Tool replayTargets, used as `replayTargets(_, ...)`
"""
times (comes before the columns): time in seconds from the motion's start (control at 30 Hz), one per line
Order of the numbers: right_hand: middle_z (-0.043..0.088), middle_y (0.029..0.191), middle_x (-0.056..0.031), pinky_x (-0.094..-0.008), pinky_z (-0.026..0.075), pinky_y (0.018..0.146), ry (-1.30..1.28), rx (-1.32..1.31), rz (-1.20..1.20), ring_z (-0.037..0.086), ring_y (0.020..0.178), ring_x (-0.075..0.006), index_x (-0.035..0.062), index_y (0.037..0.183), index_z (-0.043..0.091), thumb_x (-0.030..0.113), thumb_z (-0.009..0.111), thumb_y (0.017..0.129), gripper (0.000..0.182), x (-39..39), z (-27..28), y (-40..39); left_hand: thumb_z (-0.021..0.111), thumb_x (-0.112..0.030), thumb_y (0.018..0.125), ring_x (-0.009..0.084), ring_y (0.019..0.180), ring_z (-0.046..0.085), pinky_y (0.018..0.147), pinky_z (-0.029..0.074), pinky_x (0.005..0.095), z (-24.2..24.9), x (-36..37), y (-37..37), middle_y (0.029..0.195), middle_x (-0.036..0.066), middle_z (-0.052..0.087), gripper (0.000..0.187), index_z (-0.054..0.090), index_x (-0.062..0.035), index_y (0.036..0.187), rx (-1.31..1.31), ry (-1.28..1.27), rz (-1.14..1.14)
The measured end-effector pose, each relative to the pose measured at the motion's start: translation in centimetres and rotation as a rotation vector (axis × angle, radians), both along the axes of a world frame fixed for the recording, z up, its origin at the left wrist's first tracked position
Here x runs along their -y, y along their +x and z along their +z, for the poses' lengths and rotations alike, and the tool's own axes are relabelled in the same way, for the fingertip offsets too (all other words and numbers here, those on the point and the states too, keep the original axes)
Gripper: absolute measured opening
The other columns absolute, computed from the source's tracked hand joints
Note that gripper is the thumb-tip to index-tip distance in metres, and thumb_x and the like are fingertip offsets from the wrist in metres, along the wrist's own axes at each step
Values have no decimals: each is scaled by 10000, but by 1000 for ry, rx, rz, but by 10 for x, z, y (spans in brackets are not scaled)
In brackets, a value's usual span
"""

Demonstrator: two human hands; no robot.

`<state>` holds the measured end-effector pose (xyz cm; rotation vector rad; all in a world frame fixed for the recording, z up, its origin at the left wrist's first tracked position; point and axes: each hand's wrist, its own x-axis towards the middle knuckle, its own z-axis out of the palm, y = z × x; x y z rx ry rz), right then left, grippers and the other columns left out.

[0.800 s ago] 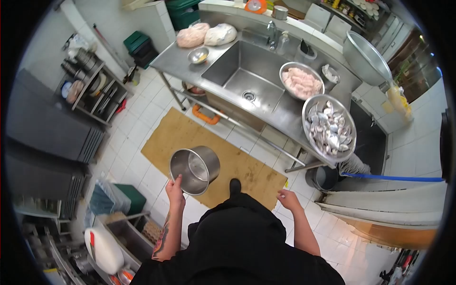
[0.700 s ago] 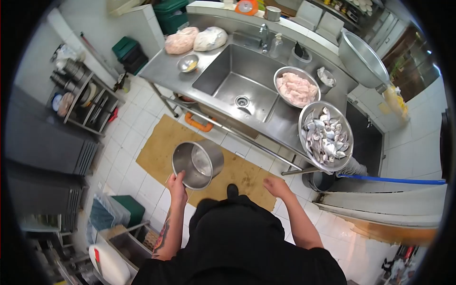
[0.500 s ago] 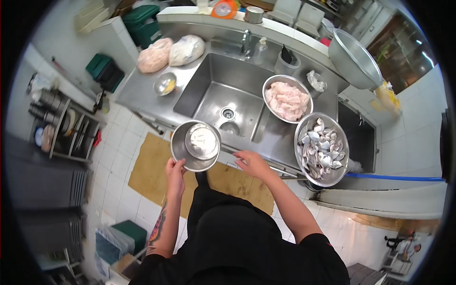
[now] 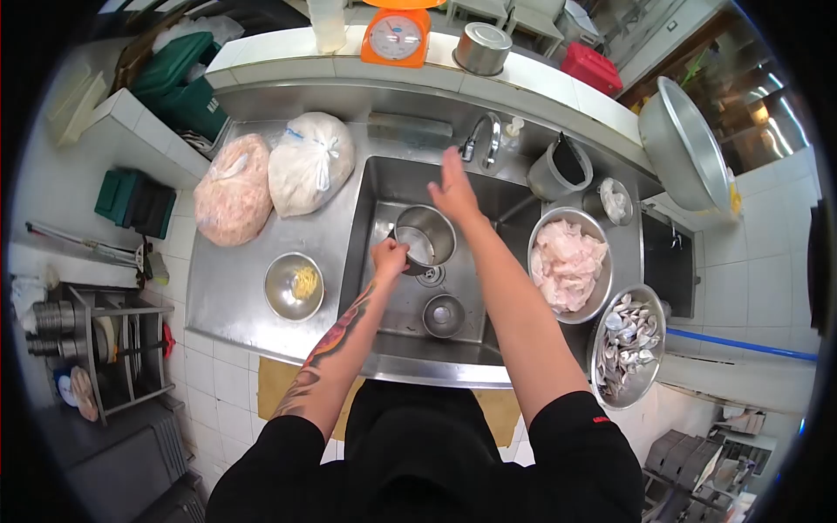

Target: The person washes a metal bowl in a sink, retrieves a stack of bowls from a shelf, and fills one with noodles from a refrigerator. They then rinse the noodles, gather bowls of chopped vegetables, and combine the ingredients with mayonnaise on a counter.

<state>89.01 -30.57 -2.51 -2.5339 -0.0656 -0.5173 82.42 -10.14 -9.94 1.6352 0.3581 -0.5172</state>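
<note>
My left hand (image 4: 391, 259) grips the near left rim of a deep stainless steel pot (image 4: 427, 230), held over the sink (image 4: 398, 324) and tilted so its inside shows. My right hand (image 4: 454, 191) reaches toward the faucet (image 4: 494, 131), fingers straight out and holding nothing, fingertips right by the spout in this view. Below the pot, a small metal bowl (image 4: 444, 315) sits on the sink floor near the drain (image 4: 431, 277). A pump bottle (image 4: 508, 144) stands behind the faucet.
Two filled plastic bags (image 4: 311, 166) and a bowl with yellow pieces (image 4: 294, 288) occupy the left counter. On the right are a bowl of pale meat (image 4: 569, 266) and a bowl of fish pieces (image 4: 626, 345). An orange scale (image 4: 395, 37) stands on the back ledge.
My left hand has carried the pot forward from in front of the counter to over the sink. My right hand has reached forward to the faucet, and the view has moved closer to the sink.
</note>
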Motion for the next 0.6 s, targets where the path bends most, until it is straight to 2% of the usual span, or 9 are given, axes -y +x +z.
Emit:
replayTargets(0.1,438,1481,-239,-412,364,1123,118,25,31,394,1392,-397,-14,1448,413,210,639,885,647,-26,-50,-10,663,-89,829,154,678,591,573,595,367,-22,23,30,746,38,557,120,551,-55,804,-56,7,-9)
replayTargets(0.17,640,1242,-219,-450,476,993,641,-372,-201,587,1192,-400,52,1291,601,174,616,897,413,-47,-48,-45,655,-91,834,154,675,592,553,583,354,-25,34,44,754,44,566,117,550,-56,797,-97,-13,-43)
replayTargets(0.23,707,949,-218,-442,541,811,392,-318,-104,692,927,-388,103,1159,672,181,623,904,271,-52,-106,-90,658,-112,836,176,665,593,533,563,364,-46,40,60,743,57,574,119,559,-52,806,-161,-96,-67)
replayTargets(0.3,698,909,-222,-456,532,781,276,-412,-146,684,884,-402,92,1106,671,193,625,902,233,-40,-102,-113,678,-166,854,222,753,622,526,550,392,-54,54,71,856,101,605,150,618,-33,888,-161,54,-207)
replayTargets(0.37,688,870,-226,-471,523,752,165,-506,-181,675,840,-415,80,1054,671,204,628,900,202,-33,-95,-113,706,-279,867,271,914,634,597,556,422,-72,72,62,1065,125,612,271,667,-44,997,448,197,-316)
replayTargets(0.43,661,797,-224,-474,492,681,344,-404,-388,650,724,-401,38,963,642,210,641,885,188,-31,-87,-85,684,-451,895,291,1064,602,730,561,442,-54,67,33,1232,101,567,440,656,-79,1128,483,472,-197)
replayTargets(0.5,665,788,-218,-445,478,687,583,-413,-437,641,717,-370,17,920,639,250,618,919,234,-46,-86,-66,714,-562,841,262,1043,599,839,515,446,-34,60,16,1179,97,599,508,621,-156,1132,-574,-378,111)
replayTargets(0.57,646,819,-255,-457,472,703,918,-334,-312,634,799,-423,-8,878,576,340,538,970,362,-62,-103,-66,681,-654,828,256,1038,595,839,525,473,-72,64,12,1169,96,581,699,480,-158,1277,-534,-699,188)
replayTargets(0.6,668,963,-266,-453,475,741,776,-500,-166,649,880,-372,-18,1000,620,526,414,1006,582,-64,-123,-79,700,-651,814,256,1034,593,836,525,489,-77,63,18,1156,92,575,697,477,-153,1249,-535,-866,195)
